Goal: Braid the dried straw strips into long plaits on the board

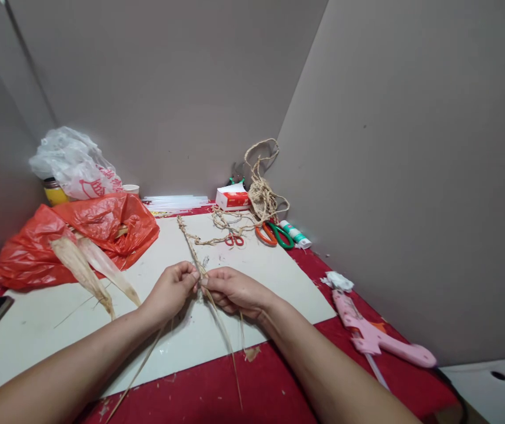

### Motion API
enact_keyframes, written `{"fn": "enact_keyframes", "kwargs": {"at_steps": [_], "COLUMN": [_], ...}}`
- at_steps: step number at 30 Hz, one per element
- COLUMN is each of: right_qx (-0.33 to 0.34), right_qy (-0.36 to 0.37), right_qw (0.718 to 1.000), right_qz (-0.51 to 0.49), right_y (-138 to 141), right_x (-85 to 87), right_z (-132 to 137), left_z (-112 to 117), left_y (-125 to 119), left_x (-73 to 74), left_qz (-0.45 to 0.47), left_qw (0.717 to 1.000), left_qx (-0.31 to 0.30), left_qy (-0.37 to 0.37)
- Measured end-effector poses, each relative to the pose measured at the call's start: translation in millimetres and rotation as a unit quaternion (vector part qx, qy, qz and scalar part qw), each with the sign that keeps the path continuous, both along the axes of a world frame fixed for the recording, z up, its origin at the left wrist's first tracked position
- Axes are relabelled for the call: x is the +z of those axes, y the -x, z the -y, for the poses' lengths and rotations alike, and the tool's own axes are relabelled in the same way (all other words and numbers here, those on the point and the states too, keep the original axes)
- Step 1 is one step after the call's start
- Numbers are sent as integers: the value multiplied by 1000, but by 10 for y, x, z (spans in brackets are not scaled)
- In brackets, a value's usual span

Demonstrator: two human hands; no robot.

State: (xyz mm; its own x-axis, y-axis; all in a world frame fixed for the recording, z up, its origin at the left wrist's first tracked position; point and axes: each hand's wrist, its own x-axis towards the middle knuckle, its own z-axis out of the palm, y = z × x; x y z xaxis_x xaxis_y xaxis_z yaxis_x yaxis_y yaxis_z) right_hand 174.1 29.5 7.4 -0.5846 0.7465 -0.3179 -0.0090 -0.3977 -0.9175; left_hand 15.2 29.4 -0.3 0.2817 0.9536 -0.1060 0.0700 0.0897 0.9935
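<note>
1. The tabletop, covered in deep red cloth, carries everything within reach.
2. A broad white rectangular sheet lies on it as the working surface; its pale, smooth face should make thin fibres easier to pick out.
3. A crumpled, glossy orange-red plastic bag sits at the left, with flat, dry, tan husk strips sticking out toward the person, close enough to draw from.
4. A pale pink plastic glue gun lies on the red cloth at the right, well apart from the work.
5. A tangled bundle of tan, rope-like plaited cord is heaped near the far wall.
6. The left hand and right hand meet over the sheet, each pinching the fibres between thumb and fingers. A firm pinch right at the join would best stop the twist from loosening.
7. The narrow tan plaited cord runs from the fingertips toward the far side of the sheet. Steady, even tension should keep it uniform.
8. Fine, straw-coloured loose strands trail nearward below the hands; keeping them separate and untangled would help.
</note>
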Motion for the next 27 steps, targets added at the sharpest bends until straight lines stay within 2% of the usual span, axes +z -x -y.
{"fn": "enact_keyframes", "kwargs": {"at_steps": [5, 9, 14, 19, 23, 25, 27], "right_qx": [2, -11, -29, -25, -36, -34, -37], "right_qy": [-13, -43, -132, -266, -364, -388, -395], "right_qw": [1000, 998, 983, 933, 857, 831, 824], "right_qz": [11, 45, 124, 243, 363, 397, 405], "right_y": [-11, -7, 8, 37, 71, 64, 41], "right_x": [-37, -33, -2, -21, -1, 27, 62], "right_z": [-10, -1, 12, 25, 90, 114, 121], "left_z": [11, 14, 14, 15, 1, -5, -8], "left_y": [9, 30, 35, 13, 13, 19, 24], "left_x": [106, 111, 100, 94, 45, 21, 8], "left_qz": [4, 9, 9, -34, -73, -83, -86], "left_qw": [996, 993, 991, 994, 994, 994, 994], "left_qx": [-14, -21, -23, -7, 11, 18, 23], "left_qy": [84, 120, 129, 105, 77, 66, 59]}}
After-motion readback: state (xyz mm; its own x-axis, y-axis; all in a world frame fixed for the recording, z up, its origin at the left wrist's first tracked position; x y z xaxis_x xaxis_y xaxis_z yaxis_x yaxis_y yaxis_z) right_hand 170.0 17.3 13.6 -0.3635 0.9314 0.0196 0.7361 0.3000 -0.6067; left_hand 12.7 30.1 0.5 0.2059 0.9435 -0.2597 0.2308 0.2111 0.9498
